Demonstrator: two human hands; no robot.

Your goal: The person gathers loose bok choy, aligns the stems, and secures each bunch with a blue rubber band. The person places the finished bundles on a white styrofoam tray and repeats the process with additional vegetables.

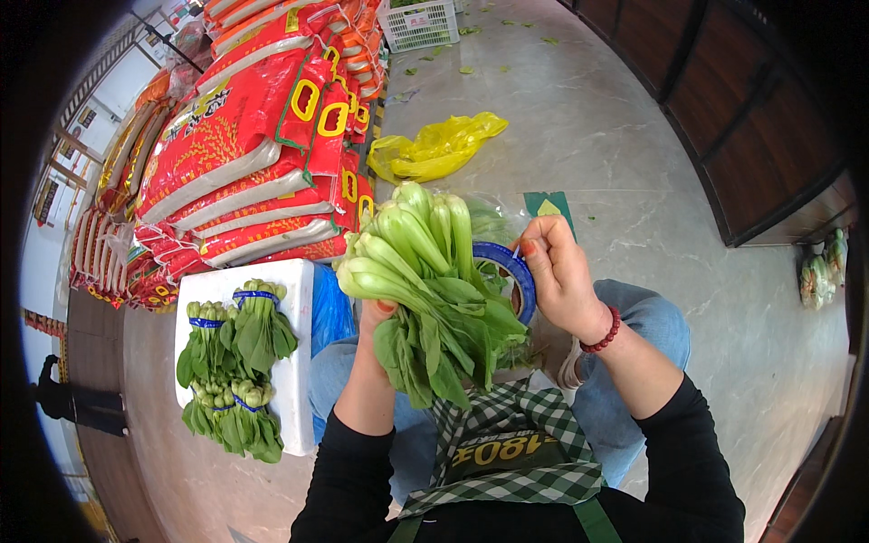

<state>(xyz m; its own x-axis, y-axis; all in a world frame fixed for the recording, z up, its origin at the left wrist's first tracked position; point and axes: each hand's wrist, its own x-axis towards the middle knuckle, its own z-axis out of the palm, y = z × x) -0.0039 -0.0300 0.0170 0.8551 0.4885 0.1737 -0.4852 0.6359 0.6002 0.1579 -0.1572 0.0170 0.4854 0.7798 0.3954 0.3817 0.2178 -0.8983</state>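
My left hand (378, 313) is closed around a loose bunch of bok choy (434, 271), stems upward and leaves hanging down; the leaves hide most of its fingers. Thumb and fingers of my right hand (558, 271) pinch a roll of blue tape (519, 271) at its outer edge, just right of the bunch. Part of the roll lies behind the leaves. On a white foam box (299, 380) to my left sit several bok choy bundles (261, 326), each wrapped with a blue tape band.
Stacked red woven sacks (231, 149) rise at the upper left. A yellow plastic bag (441, 146) lies on the floor ahead, with a white plastic crate (421, 26) beyond. Blue plastic (331, 305) hangs beside the foam box. Another person (68, 400) stands at far left.
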